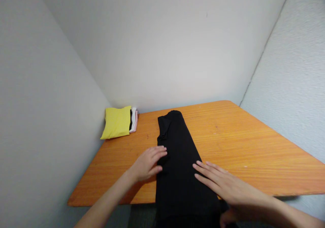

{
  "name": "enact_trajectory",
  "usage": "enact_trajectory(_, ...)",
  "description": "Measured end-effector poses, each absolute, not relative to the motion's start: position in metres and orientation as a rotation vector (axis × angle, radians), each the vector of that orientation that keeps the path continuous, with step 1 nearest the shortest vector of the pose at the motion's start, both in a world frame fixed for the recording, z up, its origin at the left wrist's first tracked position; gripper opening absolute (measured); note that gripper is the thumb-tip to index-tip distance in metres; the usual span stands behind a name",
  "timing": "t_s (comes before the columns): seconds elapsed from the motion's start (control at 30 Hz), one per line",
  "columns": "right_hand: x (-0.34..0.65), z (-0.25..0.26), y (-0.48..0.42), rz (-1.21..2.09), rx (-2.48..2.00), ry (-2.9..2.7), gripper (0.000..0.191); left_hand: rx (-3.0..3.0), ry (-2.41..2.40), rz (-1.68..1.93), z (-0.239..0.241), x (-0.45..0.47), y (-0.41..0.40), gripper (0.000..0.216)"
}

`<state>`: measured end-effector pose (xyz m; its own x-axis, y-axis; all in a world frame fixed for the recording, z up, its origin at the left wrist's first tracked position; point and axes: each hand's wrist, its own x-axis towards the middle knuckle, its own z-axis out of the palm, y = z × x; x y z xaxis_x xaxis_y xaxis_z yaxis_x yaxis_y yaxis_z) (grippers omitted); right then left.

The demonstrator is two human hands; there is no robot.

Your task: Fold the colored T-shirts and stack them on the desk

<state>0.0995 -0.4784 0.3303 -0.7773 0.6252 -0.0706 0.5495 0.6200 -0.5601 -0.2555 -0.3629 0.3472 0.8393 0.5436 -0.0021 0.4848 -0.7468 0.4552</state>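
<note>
A black short-sleeved shirt (180, 146), folded lengthwise into a long strip, lies on the wooden table (228, 140). Its lower end reaches over the front edge towards me. One sleeve is turned back on the left side near the top. My left hand (149, 162) is at the strip's left edge, fingers extended over the cloth and thumb apart. Along the right edge, my right hand (220, 182) has its fingers stretched out on the fabric, with the thumb lower down near the table's front edge.
At the table's back left corner is a stack of folded clothes, a yellow one (117, 122) on top, with black, white and pink cloth (136, 121) showing at its side. White walls (177, 45) stand behind the table and on both sides.
</note>
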Motion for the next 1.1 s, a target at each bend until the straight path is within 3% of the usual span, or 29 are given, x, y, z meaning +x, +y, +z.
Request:
enact_trajectory(0.1,0.121,0.290,-0.501,0.519,-1.051,-2.784,0.095,2.730,0.448,-0.079,0.354,-0.275,-0.416,0.086)
enact_trajectory(0.3,0.101,0.268,-0.517,-0.034,-1.047,-2.700,0.070,3.079,0.527,0.016,0.335,-0.274,-0.466,0.046)
enact_trajectory(0.43,0.099,0.270,-0.514,-0.053,-0.902,-2.577,0.040,2.962,0.628,0.167,0.333,-0.278,-0.478,0.030)
enact_trajectory(0.57,0.102,0.279,-0.519,0.263,-1.008,-2.404,0.017,2.513,0.606,0.446,0.340,-0.281,-0.486,0.031)
enact_trajectory(0.7,0.101,0.317,-0.510,0.546,-1.134,-2.173,0.030,2.191,0.893,0.794,0.355,-0.272,-0.478,0.039)
enact_trajectory(0.87,0.096,0.361,-0.431,0.700,-1.292,-1.927,0.031,1.799,1.351,0.820,0.371,-0.240,-0.395,0.037)
enact_trajectory(1.1,0.074,0.306,-0.287,0.579,-1.912,-1.987,0.038,1.665,1.623,0.727,0.303,-0.210,-0.253,0.040)
